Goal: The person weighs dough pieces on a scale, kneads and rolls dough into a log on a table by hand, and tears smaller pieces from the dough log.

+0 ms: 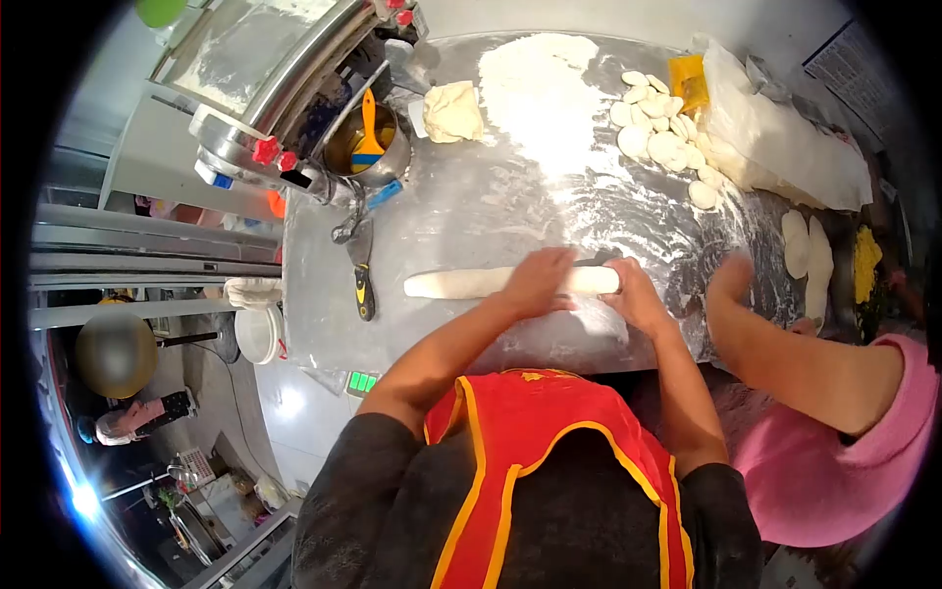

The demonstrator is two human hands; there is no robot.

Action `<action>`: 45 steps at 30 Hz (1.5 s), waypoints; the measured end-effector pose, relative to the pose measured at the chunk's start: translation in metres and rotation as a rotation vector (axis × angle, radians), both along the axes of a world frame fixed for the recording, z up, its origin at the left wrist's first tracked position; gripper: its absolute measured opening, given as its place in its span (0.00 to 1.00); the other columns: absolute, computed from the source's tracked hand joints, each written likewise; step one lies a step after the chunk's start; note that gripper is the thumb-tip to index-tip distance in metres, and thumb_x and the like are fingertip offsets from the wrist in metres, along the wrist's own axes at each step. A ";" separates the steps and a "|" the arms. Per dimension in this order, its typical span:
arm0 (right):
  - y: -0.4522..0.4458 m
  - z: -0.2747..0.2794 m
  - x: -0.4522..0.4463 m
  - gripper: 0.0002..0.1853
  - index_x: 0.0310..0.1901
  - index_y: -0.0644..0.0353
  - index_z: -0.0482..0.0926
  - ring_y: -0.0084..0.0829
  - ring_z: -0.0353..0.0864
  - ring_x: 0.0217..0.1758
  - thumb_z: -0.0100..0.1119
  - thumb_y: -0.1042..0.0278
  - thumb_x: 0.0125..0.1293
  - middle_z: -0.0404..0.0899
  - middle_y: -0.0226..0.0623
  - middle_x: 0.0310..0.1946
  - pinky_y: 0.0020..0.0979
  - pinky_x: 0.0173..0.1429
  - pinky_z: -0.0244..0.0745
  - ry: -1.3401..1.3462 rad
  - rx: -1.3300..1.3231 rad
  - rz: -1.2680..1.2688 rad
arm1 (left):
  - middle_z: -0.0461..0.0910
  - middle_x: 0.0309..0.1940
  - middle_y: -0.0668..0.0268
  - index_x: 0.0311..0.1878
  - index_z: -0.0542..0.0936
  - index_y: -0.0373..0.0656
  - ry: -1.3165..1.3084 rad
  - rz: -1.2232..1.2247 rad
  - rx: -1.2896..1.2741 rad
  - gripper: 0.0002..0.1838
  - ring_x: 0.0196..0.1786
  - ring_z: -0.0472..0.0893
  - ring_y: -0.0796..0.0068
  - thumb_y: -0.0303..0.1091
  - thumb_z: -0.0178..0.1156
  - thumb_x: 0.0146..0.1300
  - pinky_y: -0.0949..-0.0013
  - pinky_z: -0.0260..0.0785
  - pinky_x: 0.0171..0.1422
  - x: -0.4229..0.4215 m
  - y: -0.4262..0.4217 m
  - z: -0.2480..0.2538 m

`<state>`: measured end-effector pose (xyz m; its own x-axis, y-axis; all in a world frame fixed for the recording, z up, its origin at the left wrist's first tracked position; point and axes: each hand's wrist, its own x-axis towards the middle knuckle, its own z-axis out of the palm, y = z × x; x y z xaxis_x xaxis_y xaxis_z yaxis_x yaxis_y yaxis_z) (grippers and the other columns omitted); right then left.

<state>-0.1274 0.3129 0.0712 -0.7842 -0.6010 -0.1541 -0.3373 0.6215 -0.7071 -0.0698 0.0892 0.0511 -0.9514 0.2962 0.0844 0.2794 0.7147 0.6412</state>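
Observation:
A long, pale roll of dough (pixel 451 285) lies sideways on the metal worktable (pixel 422 236), near its front edge. My left hand (pixel 538 283) is closed over the roll right of its middle, with the thumb on the near side. At the roll's right end, my right hand (pixel 638 294) is curled around the tip. Part of the roll is hidden beneath my left hand. A thin dark strip shows behind the roll between my hands; I cannot tell what it is.
A co-worker's arm (pixel 785 344) reaches in from the right. Small dough rounds (pixel 667 147), a large bag (pixel 785 147), loose flour (pixel 540 88) and a dough block (pixel 453 112) lie farther back. At left are a scraper (pixel 364 285), a pot (pixel 392 162) with a brush (pixel 369 128), and a machine (pixel 285 88).

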 end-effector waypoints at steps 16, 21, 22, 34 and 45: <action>-0.008 0.021 -0.004 0.21 0.49 0.67 0.79 0.26 0.80 0.37 0.70 0.71 0.54 0.82 0.36 0.35 0.27 0.43 0.76 -0.695 -0.334 -0.362 | 0.82 0.34 0.57 0.42 0.77 0.43 -0.275 0.043 0.005 0.31 0.40 0.82 0.54 0.58 0.71 0.44 0.55 0.73 0.43 -0.028 0.049 0.003; -0.011 -0.001 0.005 0.18 0.45 0.66 0.80 0.27 0.81 0.35 0.68 0.72 0.52 0.83 0.37 0.32 0.28 0.41 0.76 -0.479 -0.291 -0.383 | 0.81 0.35 0.54 0.40 0.78 0.43 -0.224 0.091 0.039 0.27 0.40 0.80 0.51 0.55 0.68 0.46 0.54 0.71 0.42 -0.026 0.055 -0.011; -0.012 -0.001 0.006 0.17 0.45 0.66 0.80 0.24 0.80 0.35 0.67 0.73 0.52 0.82 0.36 0.32 0.27 0.40 0.76 -0.433 -0.257 -0.377 | 0.81 0.34 0.53 0.39 0.79 0.43 -0.207 0.104 0.040 0.25 0.40 0.80 0.51 0.54 0.67 0.47 0.54 0.71 0.41 -0.026 0.056 -0.013; -0.024 0.005 0.002 0.13 0.38 0.66 0.81 0.21 0.77 0.30 0.63 0.78 0.48 0.80 0.32 0.28 0.24 0.34 0.73 -0.468 -0.263 -0.565 | 0.81 0.24 0.55 0.26 0.83 0.46 -0.259 0.100 -0.120 0.12 0.31 0.82 0.51 0.44 0.62 0.48 0.53 0.73 0.36 -0.036 0.062 -0.008; -0.020 0.043 -0.041 0.20 0.47 0.67 0.76 0.25 0.80 0.34 0.67 0.78 0.51 0.80 0.37 0.36 0.27 0.36 0.76 -0.685 -0.605 -0.680 | 0.82 0.29 0.54 0.35 0.82 0.40 -0.370 0.196 -0.235 0.23 0.36 0.83 0.50 0.53 0.65 0.50 0.53 0.73 0.40 -0.076 0.043 -0.010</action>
